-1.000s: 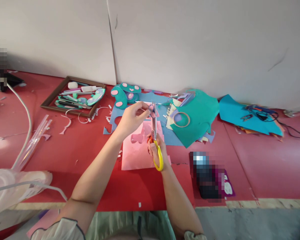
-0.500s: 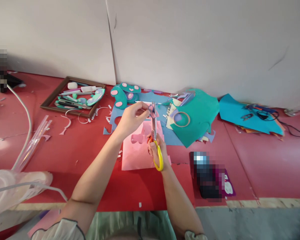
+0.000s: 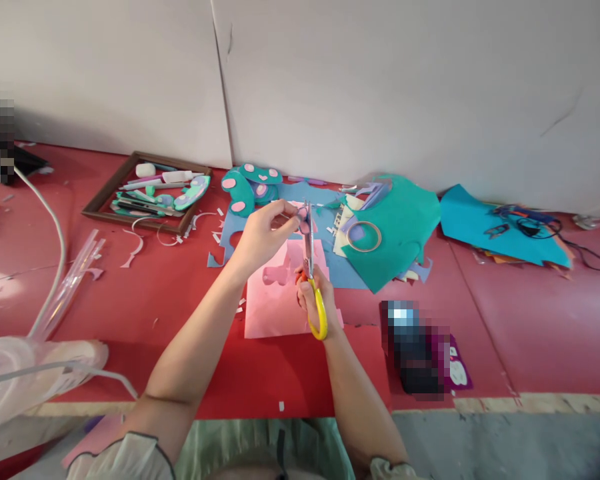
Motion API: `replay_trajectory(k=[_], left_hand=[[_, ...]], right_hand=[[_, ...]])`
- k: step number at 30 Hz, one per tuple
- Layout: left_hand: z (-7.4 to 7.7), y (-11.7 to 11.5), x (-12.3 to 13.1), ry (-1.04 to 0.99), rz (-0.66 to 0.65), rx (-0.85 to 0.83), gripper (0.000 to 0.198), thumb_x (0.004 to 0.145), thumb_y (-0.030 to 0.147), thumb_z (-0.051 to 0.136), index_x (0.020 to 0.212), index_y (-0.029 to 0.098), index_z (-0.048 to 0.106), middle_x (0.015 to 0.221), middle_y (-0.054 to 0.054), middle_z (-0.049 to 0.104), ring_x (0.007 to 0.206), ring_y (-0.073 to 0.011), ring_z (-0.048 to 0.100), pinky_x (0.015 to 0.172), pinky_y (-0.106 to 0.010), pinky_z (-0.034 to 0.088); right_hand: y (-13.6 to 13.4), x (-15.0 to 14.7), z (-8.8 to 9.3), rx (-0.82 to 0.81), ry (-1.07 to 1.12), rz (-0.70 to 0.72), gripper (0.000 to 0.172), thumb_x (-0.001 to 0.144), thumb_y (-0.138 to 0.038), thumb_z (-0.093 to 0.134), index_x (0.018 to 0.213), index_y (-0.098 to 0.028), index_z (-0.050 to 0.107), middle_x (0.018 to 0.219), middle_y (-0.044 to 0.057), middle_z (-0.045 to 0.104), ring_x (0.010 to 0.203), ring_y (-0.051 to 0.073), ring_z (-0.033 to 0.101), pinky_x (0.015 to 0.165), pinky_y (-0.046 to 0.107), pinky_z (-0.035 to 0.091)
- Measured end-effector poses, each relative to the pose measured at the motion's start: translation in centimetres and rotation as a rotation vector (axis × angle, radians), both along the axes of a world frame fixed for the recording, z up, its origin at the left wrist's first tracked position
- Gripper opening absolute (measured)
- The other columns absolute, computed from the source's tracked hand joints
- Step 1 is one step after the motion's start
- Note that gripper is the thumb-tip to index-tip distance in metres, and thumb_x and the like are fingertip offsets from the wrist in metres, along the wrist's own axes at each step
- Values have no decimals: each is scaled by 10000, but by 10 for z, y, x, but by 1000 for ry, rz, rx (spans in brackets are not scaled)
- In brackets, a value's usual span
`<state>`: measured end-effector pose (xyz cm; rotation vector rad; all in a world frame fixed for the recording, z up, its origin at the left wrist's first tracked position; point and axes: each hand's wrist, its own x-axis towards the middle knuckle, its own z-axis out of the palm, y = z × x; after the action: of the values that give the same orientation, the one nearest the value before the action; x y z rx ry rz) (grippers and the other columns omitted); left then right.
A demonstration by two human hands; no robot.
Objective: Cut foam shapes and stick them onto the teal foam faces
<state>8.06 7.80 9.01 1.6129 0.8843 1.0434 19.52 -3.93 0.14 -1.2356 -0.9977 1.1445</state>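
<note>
My right hand (image 3: 316, 300) is closed round the yellow and orange handles of a pair of scissors (image 3: 319, 313), whose blades point away from me. Between finger and thumb, my left hand (image 3: 270, 233) pinches a small pink piece (image 3: 303, 213) right at the blades. The piece is partly hidden by fingers and metal. Beneath both hands lies a pink sheet (image 3: 270, 313) with shapes cut out of it, on top of a blue sheet (image 3: 353, 277). Teal cut-outs with pink ovals (image 3: 240, 193) rest just beyond my left hand.
A brown-framed tray (image 3: 97, 200) with pens and cutters stands back left. A green sheet (image 3: 400, 220) carries a tape roll (image 3: 364, 237). Farther right is a turquoise sheet (image 3: 473, 220) with a corded tool. A clear plastic container (image 3: 5, 373) sits front left; a pixelated dark object (image 3: 415, 353) lies right.
Both hands stay almost in place, with the scissors and pink piece still at the same spot. The whole view has shifted very slightly.
</note>
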Motion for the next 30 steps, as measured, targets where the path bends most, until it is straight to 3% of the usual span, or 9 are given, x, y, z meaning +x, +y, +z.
replay_trajectory(k=[5, 30], left_hand=[[2, -1, 1, 5, -2, -1, 39, 774, 195, 534, 749, 190, 564, 833, -25, 678, 784, -142, 660, 792, -288, 520], [-1, -1, 1, -27, 1, -48, 48, 777, 231, 552, 776, 189, 577, 800, -18, 666, 787, -144, 660, 820, -300, 521]], right_hand=[[0, -2, 2, -13, 25, -22, 295, 835, -478, 600, 952, -213, 539, 687, -47, 477, 442, 37, 306, 406, 196, 241], [1, 0, -3, -35, 12, -21, 297, 846, -495, 587, 915, -209, 541, 597, -69, 398, 424, 47, 330, 396, 189, 253]])
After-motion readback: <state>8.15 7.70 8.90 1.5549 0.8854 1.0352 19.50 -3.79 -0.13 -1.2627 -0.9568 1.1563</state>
